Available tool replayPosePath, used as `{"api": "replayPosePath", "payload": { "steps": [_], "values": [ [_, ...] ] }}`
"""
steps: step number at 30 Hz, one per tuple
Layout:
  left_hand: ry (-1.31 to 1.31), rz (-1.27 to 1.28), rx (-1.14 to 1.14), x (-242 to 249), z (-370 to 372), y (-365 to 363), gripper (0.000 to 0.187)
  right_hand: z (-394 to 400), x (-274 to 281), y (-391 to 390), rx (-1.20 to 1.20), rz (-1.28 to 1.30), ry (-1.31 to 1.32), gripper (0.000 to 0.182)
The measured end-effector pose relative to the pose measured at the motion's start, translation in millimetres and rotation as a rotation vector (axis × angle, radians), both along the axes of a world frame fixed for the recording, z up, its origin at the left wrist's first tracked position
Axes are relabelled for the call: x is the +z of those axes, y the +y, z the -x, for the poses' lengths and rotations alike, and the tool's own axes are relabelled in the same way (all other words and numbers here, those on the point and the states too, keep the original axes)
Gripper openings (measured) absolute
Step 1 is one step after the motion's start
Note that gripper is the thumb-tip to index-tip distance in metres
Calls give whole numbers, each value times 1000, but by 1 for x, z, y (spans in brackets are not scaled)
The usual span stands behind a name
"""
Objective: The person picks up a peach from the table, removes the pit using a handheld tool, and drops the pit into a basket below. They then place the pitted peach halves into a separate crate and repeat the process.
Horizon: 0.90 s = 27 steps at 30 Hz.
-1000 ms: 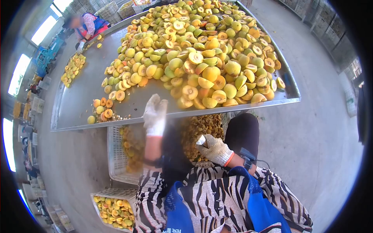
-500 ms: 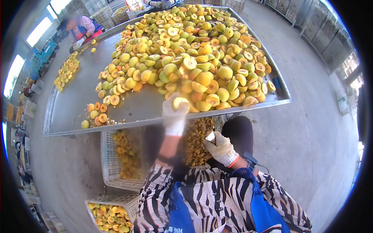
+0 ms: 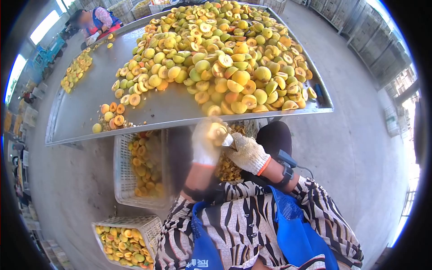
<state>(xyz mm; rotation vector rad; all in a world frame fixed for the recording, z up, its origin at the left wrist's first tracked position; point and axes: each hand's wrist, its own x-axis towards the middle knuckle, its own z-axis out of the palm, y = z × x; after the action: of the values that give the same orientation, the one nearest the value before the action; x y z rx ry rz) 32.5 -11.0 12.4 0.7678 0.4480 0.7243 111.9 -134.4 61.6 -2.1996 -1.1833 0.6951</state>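
Observation:
My left hand [image 3: 205, 146], in a white knit glove and blurred by motion, holds a yellow peach half [image 3: 216, 131] just below the table's near edge. My right hand [image 3: 249, 154], in a soiled glove, is closed around a small tool with a pale blade [image 3: 228, 140]. The blade touches or nearly touches the fruit; its handle is hidden in the glove. Beyond my hands, a large heap of yellow-green peach halves [image 3: 225, 58] covers much of the metal table [image 3: 166, 105]. Below them, fruit pieces [image 3: 226, 170] lie between my knees, partly hidden.
A raised rim edges the table. A white crate [image 3: 123, 173] of halves stands under its left side, another crate [image 3: 148, 227] nearer me. Loose halves and pits [image 3: 114, 118] lie at the near left. A co-worker [image 3: 100, 22] sits at the far left corner beside a small pile [image 3: 76, 71].
My left hand has drawn back from the table edge with the peach half. My right hand has risen leftward, bringing the blade to the fruit. The view has shifted slightly.

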Motion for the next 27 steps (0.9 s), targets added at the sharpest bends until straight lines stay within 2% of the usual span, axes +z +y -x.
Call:
{"api": "replayPosePath", "payload": {
  "steps": [2,6,9,12,15,18,21,24,26,27],
  "values": [
    [-91,230,-22,6,2,-2,27,3,1,-1,3,15,16,41],
    [-53,178,19,7,2,-9,27,8,4,-3,22,18,69,39],
    [11,133,69,12,1,-17,30,11,0,-7,73,-79,193,35],
    [51,75,129,3,0,-21,32,15,7,-10,54,-16,66,33],
    [34,93,173,-2,-4,-23,31,9,-19,-10,97,-131,165,32],
    [59,120,191,-4,-6,-25,28,12,-11,-12,18,-72,125,31],
    [85,102,150,-7,-6,-20,27,6,-12,-9,54,119,182,30],
    [117,37,159,-16,-8,-24,26,6,-34,-13,144,-46,312,27],
    [131,-23,238,-39,-11,-22,26,7,-27,-10,140,49,274,28],
    [118,-19,184,-33,-11,-22,27,6,-28,-10,159,60,254,28]
  ]
}}
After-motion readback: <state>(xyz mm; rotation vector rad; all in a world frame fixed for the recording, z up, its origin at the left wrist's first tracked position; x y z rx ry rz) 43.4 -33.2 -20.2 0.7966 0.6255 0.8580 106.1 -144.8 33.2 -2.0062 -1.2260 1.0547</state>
